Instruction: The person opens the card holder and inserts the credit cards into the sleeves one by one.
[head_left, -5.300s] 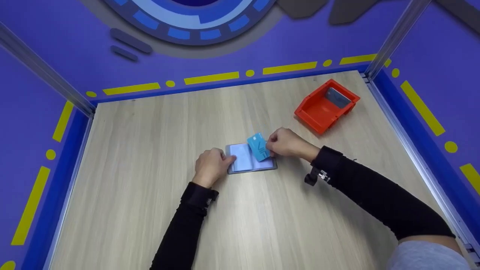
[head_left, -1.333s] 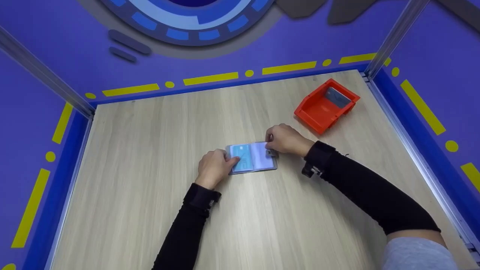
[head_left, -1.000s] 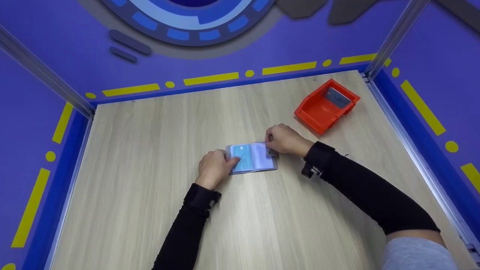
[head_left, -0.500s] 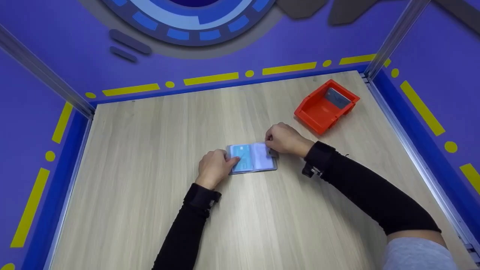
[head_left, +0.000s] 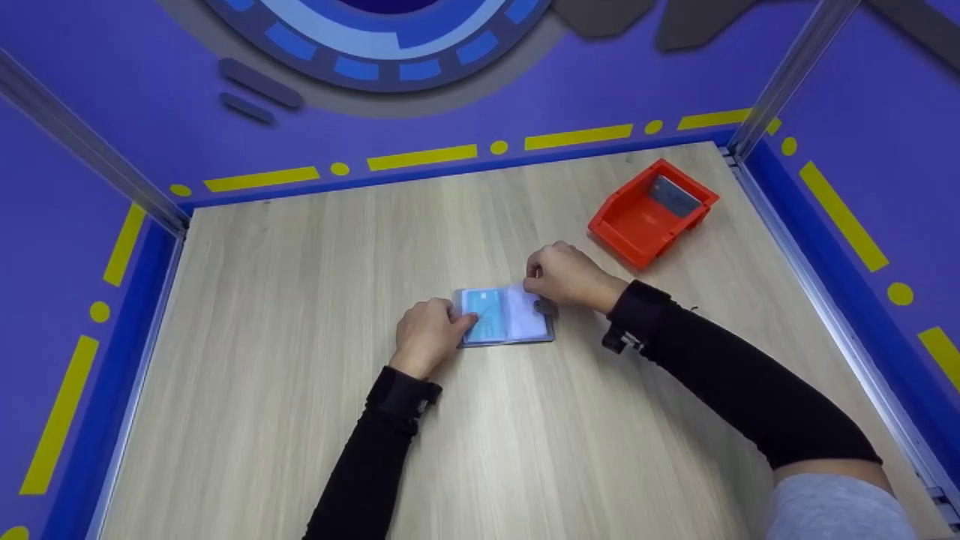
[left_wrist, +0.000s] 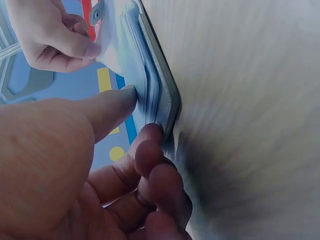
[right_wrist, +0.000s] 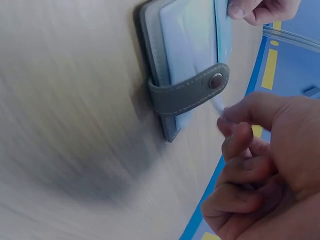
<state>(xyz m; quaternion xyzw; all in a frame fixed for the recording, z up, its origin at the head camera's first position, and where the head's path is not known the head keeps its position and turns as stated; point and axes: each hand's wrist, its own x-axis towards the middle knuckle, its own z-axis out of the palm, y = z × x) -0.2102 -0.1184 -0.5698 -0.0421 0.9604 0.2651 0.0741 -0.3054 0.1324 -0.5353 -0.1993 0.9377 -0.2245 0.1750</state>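
A small grey card holder (head_left: 550, 330) lies open on the table, its clear sleeves (left_wrist: 142, 65) spread to both sides. A light blue card (head_left: 484, 304) sits in the left-hand page. My left hand (head_left: 427, 335) pinches the holder's left side, thumb over the page and fingertips at the cover's edge. At the upper right corner, my right hand (head_left: 568, 277) pinches the edge of a clear sleeve (right_wrist: 218, 107) between thumb and index finger, raising it slightly. The closing strap (right_wrist: 187, 95) with a metal snap stands up at the holder's right side.
An orange bin (head_left: 637, 225) stands at the back right with a dark grey flat panel (head_left: 675, 195) at its far end. Blue-purple walls (head_left: 420, 127) border the wooden table (head_left: 300, 300) at the back and both sides.
The blue card was in my right hand over the right page; it now lies in the left page. My right hand has lately shifted slightly up and left with the sleeve's edge.
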